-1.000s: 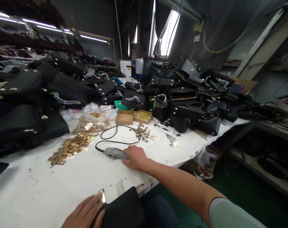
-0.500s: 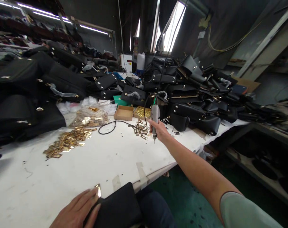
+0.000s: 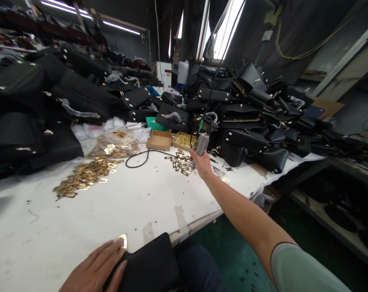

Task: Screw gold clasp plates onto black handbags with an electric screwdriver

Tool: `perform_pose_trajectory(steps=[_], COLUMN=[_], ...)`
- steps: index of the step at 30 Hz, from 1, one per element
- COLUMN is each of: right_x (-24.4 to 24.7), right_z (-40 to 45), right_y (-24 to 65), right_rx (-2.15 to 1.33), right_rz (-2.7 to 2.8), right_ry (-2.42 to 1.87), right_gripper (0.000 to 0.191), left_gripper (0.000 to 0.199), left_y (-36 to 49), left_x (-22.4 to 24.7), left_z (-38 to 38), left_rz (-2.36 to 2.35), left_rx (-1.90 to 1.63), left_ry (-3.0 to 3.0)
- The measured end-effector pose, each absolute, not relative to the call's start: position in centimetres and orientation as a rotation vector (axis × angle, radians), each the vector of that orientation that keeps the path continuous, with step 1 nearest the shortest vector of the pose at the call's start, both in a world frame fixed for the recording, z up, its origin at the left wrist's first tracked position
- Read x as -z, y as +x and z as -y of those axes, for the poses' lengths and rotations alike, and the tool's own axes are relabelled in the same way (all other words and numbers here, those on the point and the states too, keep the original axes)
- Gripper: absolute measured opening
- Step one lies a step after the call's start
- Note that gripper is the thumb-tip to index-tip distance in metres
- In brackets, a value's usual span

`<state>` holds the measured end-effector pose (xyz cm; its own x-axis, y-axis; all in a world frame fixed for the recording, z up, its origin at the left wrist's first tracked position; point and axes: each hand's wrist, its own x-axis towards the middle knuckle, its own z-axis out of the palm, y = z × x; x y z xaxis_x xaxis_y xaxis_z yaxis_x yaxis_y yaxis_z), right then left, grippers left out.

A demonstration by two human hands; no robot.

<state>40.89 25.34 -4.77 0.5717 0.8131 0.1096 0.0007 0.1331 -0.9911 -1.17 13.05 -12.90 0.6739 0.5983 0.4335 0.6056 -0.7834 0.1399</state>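
My right hand (image 3: 201, 162) is closed around a grey electric screwdriver (image 3: 202, 144) with a black cord. The tool leans, its lower end beside a small scatter of gold rectangular frames (image 3: 178, 164). At the bottom, my left hand (image 3: 95, 265) lies over the edge of a black leather piece (image 3: 152, 263), thumb on the leather. A shiny gold metal plate (image 3: 123, 241) sits at its fingertips, by the leather's corner. Much of the piece is cut off by the picture's lower edge.
A cardboard tray of small gold parts (image 3: 185, 140) stands behind the screwdriver, beside another cardboard box (image 3: 159, 140). Gold hardware lies in a heap (image 3: 83, 177) to the left, near a plastic bag of more (image 3: 115, 146). Black handbags (image 3: 244, 140) are piled along the back.
My right hand has drawn the screwdriver slightly back and tilted it from upright, its lower end shifting left towards the gold frames. My left hand keeps its place on the leather. The view has shifted slightly.
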Motion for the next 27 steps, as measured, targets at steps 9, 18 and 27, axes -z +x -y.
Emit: perform_pose_trajectory(steps=[9, 18, 27], right_x=[4.7, 1.6, 1.8], right_z=[-25.1, -21.5, -15.9], right_y=[40.3, 34.0, 20.8], right_rx=[-0.663, -0.825, -1.297], right_rz=[0.827, 0.862, 0.661], right_ry=[-1.367, -1.150, -0.884], right_gripper=[0.055, 0.047, 0.038], left_gripper=[0.039, 0.032, 0.025], left_y=[-1.2, 1.1, 2.2], left_x=[13.3, 9.2, 7.1], left_z=[-12.7, -10.9, -9.2], left_rz=[1.036, 1.215, 1.550], left_rx=[0.647, 0.697, 0.667], left_ry=[-2.826, -2.805, -2.880])
